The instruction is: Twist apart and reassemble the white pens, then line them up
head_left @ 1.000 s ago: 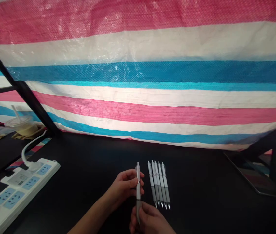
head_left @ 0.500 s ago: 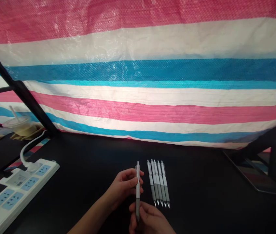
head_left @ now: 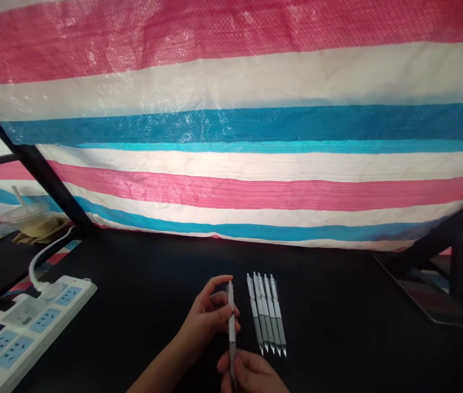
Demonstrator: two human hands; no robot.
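Observation:
I hold one white and grey pen point(head_left: 231, 322) upright over the black table point(head_left: 141, 305). My left hand point(head_left: 209, 322) pinches its upper barrel with thumb and fingers, the index finger lifted near the clicker end. My right hand point(head_left: 251, 374), at the bottom edge of the view, grips the pen's lower grey part. Just to the right lies a neat row of several matching pens point(head_left: 266, 314), side by side with their metal tips toward me.
A white power strip point(head_left: 22, 322) with blue sockets and a plugged white cable lies at the left. A plastic cup with a straw point(head_left: 30, 215) stands far left. A striped pink, white and blue tarp point(head_left: 231, 136) hangs behind. Black frame bars point(head_left: 448, 240) slant at both sides.
The view has shifted slightly. My left index finger has lifted off the pen's top, and the pen sits a little lower in the view. The row of pens has not moved.

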